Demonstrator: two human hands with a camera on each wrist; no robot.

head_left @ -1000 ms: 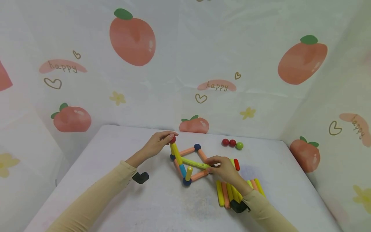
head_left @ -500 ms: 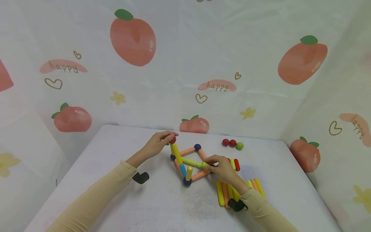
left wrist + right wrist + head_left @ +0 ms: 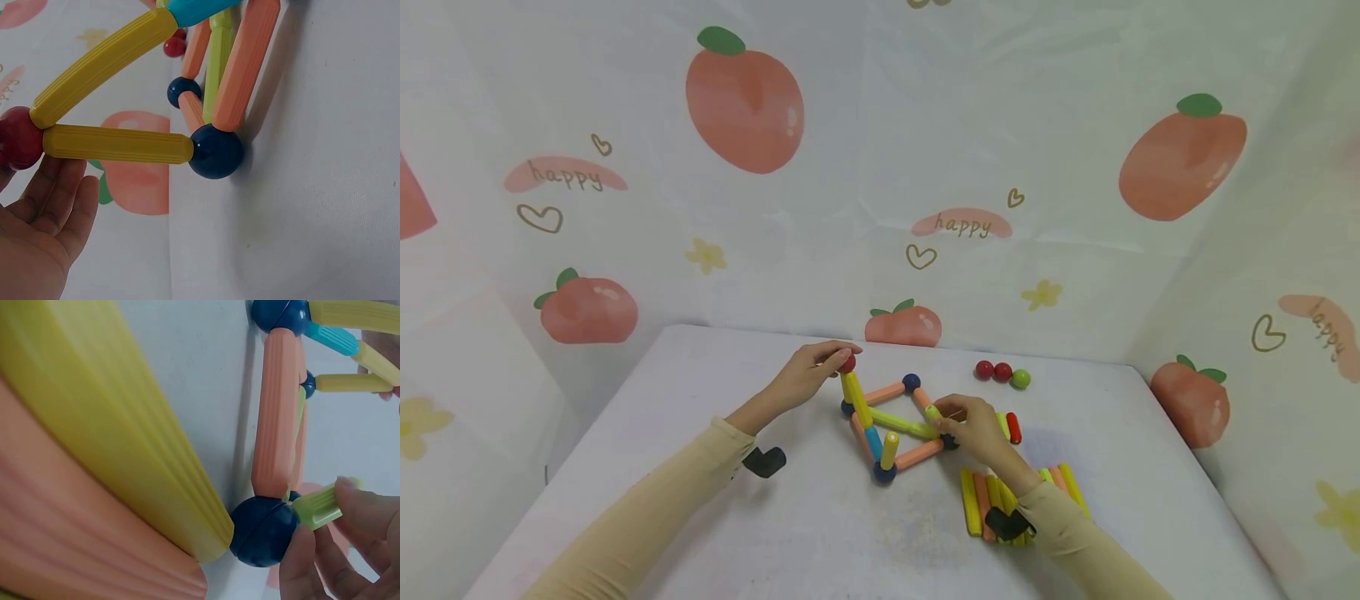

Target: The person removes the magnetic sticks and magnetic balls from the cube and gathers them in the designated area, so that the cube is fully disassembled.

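My left hand [image 3: 799, 382] holds a red ball [image 3: 847, 362] by thumb and fingers. From that ball a straight yellow magnetic rod [image 3: 119, 144] runs to a dark blue ball [image 3: 216, 151], and a curved yellow rod [image 3: 103, 65] meets a blue rod [image 3: 873, 443]. With thumb and fingers my right hand [image 3: 977, 430] pinches a short light green rod [image 3: 317, 506], its lower end at the right dark blue ball [image 3: 264, 531]. Salmon rods [image 3: 919, 454] and dark blue balls form a four-sided base, crossed by a longer light green rod [image 3: 901, 423]. A short yellow rod [image 3: 889, 450] stands on the front ball.
Yellow, salmon and green rods [image 3: 972, 502] lie in a row beneath my right forearm. Short red and green rods [image 3: 1013, 427] lie behind my right hand. Two red balls and one green ball [image 3: 1021, 379] sit near the table's back edge.
The short light green rod in my right hand has swung from lying along the cross rod to tilting upward at the right blue ball. My left hand stays on the red ball.
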